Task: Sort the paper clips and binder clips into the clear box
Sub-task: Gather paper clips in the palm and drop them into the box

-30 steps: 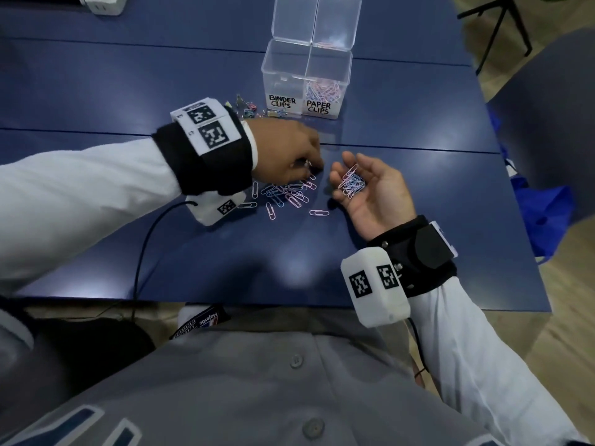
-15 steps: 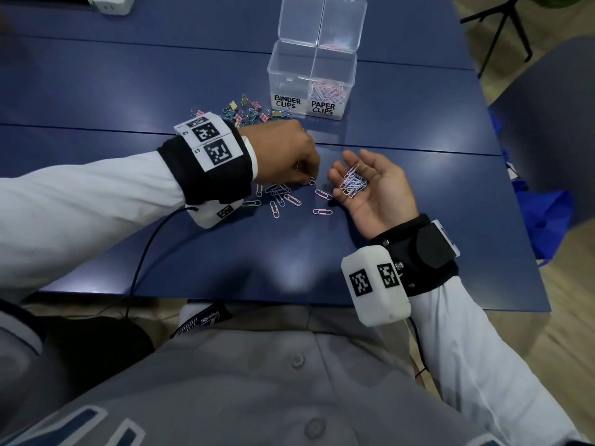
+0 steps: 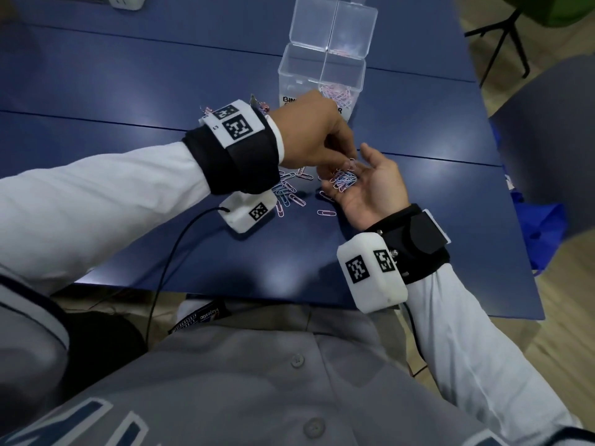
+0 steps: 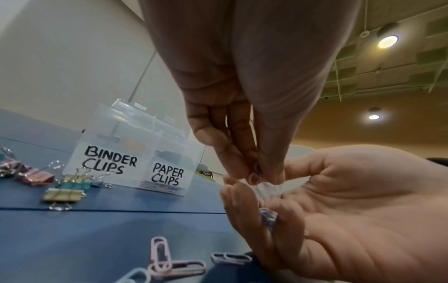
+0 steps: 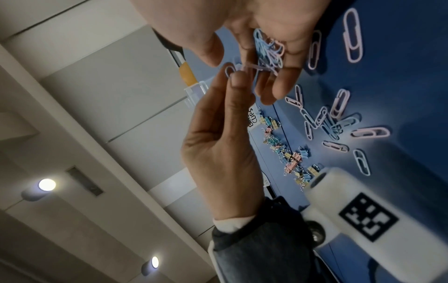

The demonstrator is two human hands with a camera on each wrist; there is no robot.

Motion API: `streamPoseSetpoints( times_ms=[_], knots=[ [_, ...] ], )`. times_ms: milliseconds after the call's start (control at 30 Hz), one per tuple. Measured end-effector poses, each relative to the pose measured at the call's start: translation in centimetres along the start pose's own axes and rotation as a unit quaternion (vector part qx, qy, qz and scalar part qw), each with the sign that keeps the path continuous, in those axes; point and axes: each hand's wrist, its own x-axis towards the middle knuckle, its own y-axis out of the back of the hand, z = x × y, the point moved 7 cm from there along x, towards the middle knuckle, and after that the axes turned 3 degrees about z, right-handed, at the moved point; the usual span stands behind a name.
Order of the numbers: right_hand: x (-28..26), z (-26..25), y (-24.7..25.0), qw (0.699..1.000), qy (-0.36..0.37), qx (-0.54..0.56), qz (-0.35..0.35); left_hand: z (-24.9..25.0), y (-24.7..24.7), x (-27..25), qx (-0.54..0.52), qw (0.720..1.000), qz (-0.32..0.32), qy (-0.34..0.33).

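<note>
My left hand hovers over my right palm and pinches a couple of paper clips between thumb and fingertips. My right hand lies palm up, loosely cupped, carrying a small heap of pink and blue paper clips. Loose paper clips lie on the blue table under my left wrist. Behind my left hand stands the clear box with its lid up. Its PAPER CLIPS side holds clips; its BINDER CLIPS side looks bare. Pastel binder clips lie scattered left of the box.
A white power strip sits at the table's far left corner. The table's front edge runs close to my body. A blue bag and a dark chair stand off the right side, with tripod legs behind.
My left hand has lifted from the clips on the table and moved right, over my right palm, with clips pinched in it. The right hand has stayed palm up.
</note>
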Motion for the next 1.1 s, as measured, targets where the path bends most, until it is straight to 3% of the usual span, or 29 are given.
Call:
streamPoseSetpoints(
  times_ms=[167,267,333,433,500,667,967,1100],
  knots=[
    [0.8,-0.5,0.2,0.999,-0.030,0.022,0.000,-0.3,2.9,-1.3,0.016,0.996,0.090,-0.006],
    [1.3,-2.9,-0.2,0.999,-0.016,-0.033,0.005,-2.5,4.4,-3.2,0.014,0.991,0.131,0.033],
    [1.9,-5.5,-0.9,0.997,0.004,-0.080,0.001,-4.2,3.5,-4.4,0.035,0.994,0.082,0.067],
    [3.5,-9.2,-2.9,0.990,0.018,-0.137,-0.016,-5.8,0.6,-5.8,0.090,0.991,-0.048,0.084],
    [4.7,-11.3,-4.5,0.985,0.033,-0.171,-0.018,-6.1,-0.4,-6.4,0.124,0.984,-0.089,0.087],
    [7.2,-13.2,-6.3,0.978,0.035,-0.206,0.015,-6.3,-0.8,-6.6,0.144,0.979,-0.110,0.096],
    [7.3,-12.4,-7.5,0.951,-0.016,-0.308,-0.008,-6.5,-1.0,-6.7,0.142,0.979,-0.114,0.092],
    [6.0,-12.5,-8.0,0.950,0.005,-0.313,-0.023,-6.4,-0.9,-6.8,0.141,0.980,-0.112,0.090]
  ],
)
